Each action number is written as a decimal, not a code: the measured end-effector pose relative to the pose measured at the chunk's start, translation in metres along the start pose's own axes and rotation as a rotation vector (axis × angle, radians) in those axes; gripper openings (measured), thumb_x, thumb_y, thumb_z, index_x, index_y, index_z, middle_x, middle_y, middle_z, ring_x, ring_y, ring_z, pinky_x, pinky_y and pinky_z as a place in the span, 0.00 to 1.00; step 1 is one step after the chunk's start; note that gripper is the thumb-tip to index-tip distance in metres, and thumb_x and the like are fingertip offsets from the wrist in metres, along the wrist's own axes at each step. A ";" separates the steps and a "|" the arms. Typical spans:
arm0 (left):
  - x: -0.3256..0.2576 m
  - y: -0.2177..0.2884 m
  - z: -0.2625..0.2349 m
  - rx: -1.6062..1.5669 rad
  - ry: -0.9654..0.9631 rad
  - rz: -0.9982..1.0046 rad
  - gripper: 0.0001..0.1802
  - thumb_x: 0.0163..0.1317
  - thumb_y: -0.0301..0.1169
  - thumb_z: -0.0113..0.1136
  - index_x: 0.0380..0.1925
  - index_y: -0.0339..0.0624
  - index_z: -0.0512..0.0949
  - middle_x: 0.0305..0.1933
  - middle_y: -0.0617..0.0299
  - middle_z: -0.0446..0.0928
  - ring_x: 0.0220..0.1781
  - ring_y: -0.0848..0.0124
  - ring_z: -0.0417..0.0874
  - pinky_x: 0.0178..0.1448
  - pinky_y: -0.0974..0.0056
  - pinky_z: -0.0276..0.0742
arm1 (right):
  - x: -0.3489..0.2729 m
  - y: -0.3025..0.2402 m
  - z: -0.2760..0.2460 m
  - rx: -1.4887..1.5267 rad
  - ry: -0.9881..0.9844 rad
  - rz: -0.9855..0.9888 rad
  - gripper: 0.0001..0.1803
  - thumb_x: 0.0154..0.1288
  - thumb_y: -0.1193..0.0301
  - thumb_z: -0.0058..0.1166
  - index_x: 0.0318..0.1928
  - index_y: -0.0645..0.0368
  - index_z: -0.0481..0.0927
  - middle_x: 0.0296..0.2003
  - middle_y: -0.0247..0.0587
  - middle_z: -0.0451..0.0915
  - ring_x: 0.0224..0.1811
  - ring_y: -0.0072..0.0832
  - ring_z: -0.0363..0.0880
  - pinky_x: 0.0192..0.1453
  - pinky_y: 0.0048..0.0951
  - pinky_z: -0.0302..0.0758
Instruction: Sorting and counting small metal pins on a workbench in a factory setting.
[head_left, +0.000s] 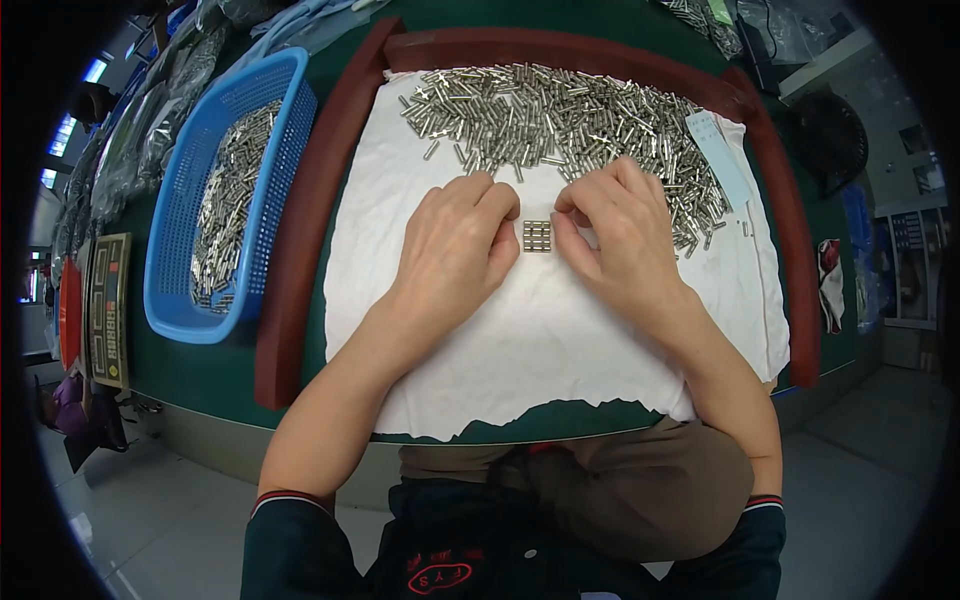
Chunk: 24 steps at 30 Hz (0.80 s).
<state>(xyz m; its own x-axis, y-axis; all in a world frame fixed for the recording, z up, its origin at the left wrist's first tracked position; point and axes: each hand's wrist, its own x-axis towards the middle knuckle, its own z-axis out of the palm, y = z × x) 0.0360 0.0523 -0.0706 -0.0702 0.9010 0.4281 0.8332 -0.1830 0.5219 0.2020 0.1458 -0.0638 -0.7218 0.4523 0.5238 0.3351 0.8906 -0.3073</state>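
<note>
A small neat block of short metal pins, laid side by side in rows, sits on the white cloth between my hands. My left hand is just left of the block, its fingers curled and the thumb close to the index finger. On the other side, my right hand is closed in a similar pinch by the block's right edge. Whatever either set of fingertips may hold is hidden or too small to make out. Beyond my hands spreads a large heap of loose metal pins.
A dark red wooden frame borders the cloth on the left, far and right sides. Left of it stands a blue plastic basket holding more pins. A pale blue paper slip lies across the heap's right side. A black fan is farther right.
</note>
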 end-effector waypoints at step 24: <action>0.001 -0.003 -0.011 0.144 -0.005 0.039 0.06 0.48 0.19 0.60 0.27 0.39 0.77 0.27 0.58 0.75 0.29 0.61 0.76 0.36 0.58 0.68 | 0.001 0.005 -0.020 0.053 -0.202 -0.307 0.17 0.41 0.77 0.65 0.38 0.54 0.85 0.25 0.31 0.69 0.35 0.32 0.70 0.42 0.34 0.67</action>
<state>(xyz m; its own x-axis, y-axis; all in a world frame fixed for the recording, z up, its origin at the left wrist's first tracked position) 0.0277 0.0490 -0.0637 -0.0336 0.8963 0.4422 0.9055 -0.1600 0.3931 0.2152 0.1519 -0.0484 -0.8907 0.1415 0.4319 0.0563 0.9773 -0.2042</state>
